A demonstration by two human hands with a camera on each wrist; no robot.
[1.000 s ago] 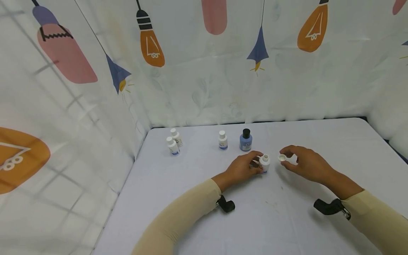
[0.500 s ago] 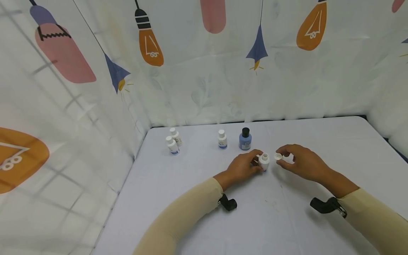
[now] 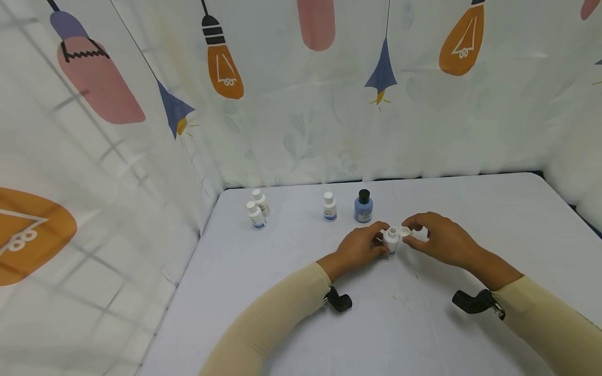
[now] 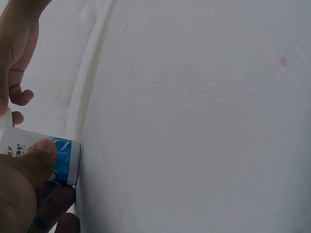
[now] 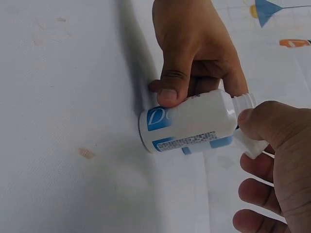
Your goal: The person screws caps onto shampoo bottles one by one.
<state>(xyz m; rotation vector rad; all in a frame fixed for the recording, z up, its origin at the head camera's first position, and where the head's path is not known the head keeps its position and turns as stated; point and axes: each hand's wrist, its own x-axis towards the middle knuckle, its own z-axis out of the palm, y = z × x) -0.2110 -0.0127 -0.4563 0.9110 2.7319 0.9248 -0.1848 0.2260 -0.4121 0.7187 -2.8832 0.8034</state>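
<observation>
A small white bottle [image 3: 391, 242] with a blue-marked label stands upright on the table, its neck uncovered. My left hand [image 3: 358, 245] grips it from the left, thumb and fingers around its body; the right wrist view shows this left hand [image 5: 201, 53] on the bottle [image 5: 194, 121] too. Between thumb and fingertip my right hand [image 3: 444, 237] pinches a white cap [image 3: 405, 232], hollow side showing, just right of the bottle's mouth. In the right wrist view the cap [image 5: 250, 144] is partly hidden by the right thumb.
Behind the hands stand a blue bottle [image 3: 363, 208] with a black cap and a capped white bottle [image 3: 330, 208]. Two more white bottles, a front one [image 3: 256, 216] and a rear one [image 3: 261, 202], stand close together at the left. A patterned cloth wall [image 3: 291, 130] rises behind the table [image 3: 376, 324].
My right hand has moved left with the cap, bringing it from apart to beside the bottle's neck. The left hand still holds the bottle in about the same place.
</observation>
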